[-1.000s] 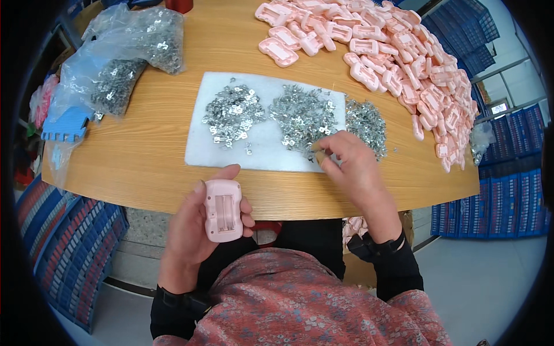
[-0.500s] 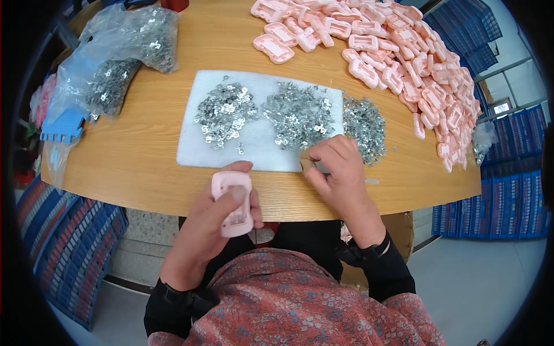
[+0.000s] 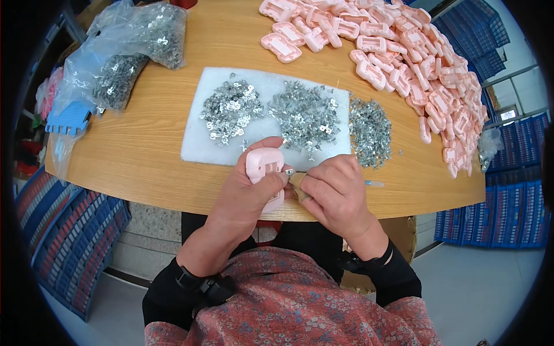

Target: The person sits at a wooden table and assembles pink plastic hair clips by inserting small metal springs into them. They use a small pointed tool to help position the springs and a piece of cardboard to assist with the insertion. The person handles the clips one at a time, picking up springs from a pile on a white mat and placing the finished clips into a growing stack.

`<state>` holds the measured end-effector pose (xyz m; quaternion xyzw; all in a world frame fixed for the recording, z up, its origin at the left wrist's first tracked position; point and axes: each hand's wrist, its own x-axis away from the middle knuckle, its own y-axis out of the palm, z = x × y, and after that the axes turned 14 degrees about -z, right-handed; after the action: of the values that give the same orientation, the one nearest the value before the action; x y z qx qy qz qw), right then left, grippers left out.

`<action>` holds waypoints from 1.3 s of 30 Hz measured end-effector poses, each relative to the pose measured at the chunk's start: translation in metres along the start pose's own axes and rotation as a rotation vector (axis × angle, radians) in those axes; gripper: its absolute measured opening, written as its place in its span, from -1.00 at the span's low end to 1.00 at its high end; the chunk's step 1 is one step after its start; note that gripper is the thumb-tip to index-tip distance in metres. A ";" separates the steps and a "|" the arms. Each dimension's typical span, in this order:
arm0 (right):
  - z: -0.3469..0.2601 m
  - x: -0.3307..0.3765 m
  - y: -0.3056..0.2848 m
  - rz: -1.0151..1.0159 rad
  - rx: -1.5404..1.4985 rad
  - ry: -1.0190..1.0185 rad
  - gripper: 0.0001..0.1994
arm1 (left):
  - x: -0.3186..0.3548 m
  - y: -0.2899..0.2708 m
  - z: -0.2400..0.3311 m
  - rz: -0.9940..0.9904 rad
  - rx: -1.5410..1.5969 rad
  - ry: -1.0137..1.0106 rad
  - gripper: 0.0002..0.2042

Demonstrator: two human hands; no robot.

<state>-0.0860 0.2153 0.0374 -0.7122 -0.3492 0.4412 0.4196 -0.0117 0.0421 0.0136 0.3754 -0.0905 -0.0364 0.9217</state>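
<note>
Near the table's front edge, my left hand (image 3: 245,187) is wrapped round a pale pink plastic casing (image 3: 264,160) with a recessed middle, its thumb lying across the opening. My right hand (image 3: 337,190) is closed in a pinch right beside it. A tan wrap or cover (image 3: 299,185) shows at its fingertips. Between those fingertips and my left thumb sits a small shiny metal clip (image 3: 289,172), at the casing's right side. Just beyond the hands, a white foam sheet (image 3: 193,135) bears two heaps of similar clips, a left heap (image 3: 231,109) and a right heap (image 3: 303,115).
Another heap of small metal pieces (image 3: 370,132) lies right of the foam. Many pink casings (image 3: 427,86) are piled at the far right. Plastic bags of metal parts (image 3: 156,37) and a blue foam piece (image 3: 68,118) are at the left. A thin clear-blue item (image 3: 374,183) lies near my right hand.
My left hand has brought the casing up and to the right, over the table edge. My right hand has come down slightly from the foam, and the two hands now meet at the casing.
</note>
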 end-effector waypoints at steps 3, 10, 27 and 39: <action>0.001 0.004 0.004 -0.014 -0.279 0.121 -0.74 | -0.001 -0.001 0.000 -0.012 -0.032 0.003 -0.51; -0.001 0.000 -0.007 -0.158 -0.527 0.380 -0.83 | 0.001 0.001 0.001 -0.048 -0.248 -0.034 -0.49; -0.012 -0.011 0.000 -0.057 -0.723 0.408 -0.83 | 0.003 -0.009 0.002 -0.141 0.258 -0.281 -0.38; -0.016 -0.010 0.011 -0.098 -0.179 0.244 -0.75 | 0.001 -0.012 -0.008 -0.150 0.189 -0.290 -0.42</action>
<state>-0.0735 0.1974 0.0347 -0.7772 -0.3678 0.2975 0.4150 -0.0094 0.0384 -0.0001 0.4568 -0.1971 -0.1503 0.8543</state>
